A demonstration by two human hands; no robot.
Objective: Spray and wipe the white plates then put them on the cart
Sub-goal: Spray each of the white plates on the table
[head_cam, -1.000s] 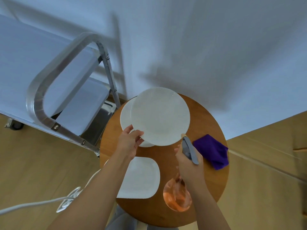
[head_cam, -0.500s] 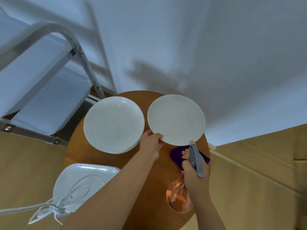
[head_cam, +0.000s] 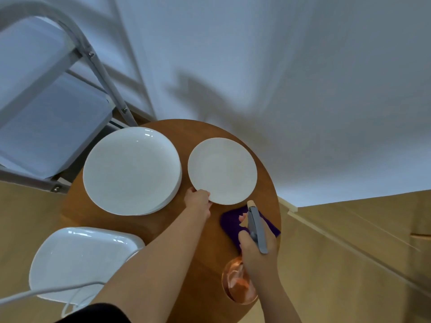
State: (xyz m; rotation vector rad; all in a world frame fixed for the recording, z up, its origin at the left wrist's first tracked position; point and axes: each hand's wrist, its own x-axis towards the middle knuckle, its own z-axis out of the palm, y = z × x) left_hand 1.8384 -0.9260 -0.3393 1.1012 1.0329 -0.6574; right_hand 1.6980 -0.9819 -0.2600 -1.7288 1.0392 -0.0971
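Note:
My left hand (head_cam: 198, 199) pinches the near rim of a small round white plate (head_cam: 222, 170) over the right part of the round wooden table (head_cam: 140, 224). A larger round white plate (head_cam: 131, 170) lies on the table's left side. A square white plate (head_cam: 81, 259) sits at the near left edge. My right hand (head_cam: 257, 250) grips an orange spray bottle (head_cam: 240, 283) by its grey trigger head, whose nozzle points at the small plate. A purple cloth (head_cam: 231, 223) lies under the bottle's head, partly hidden.
The metal cart (head_cam: 46, 117) with grey shelves stands at the far left, touching the table's edge. A white wall rises behind the table. Wooden floor lies to the right, and a white cord (head_cam: 30, 293) crosses the bottom left.
My left hand has carried the small plate off the larger plate and to the right, uncovering the larger one. The view has shifted right; my right hand keeps the spray bottle.

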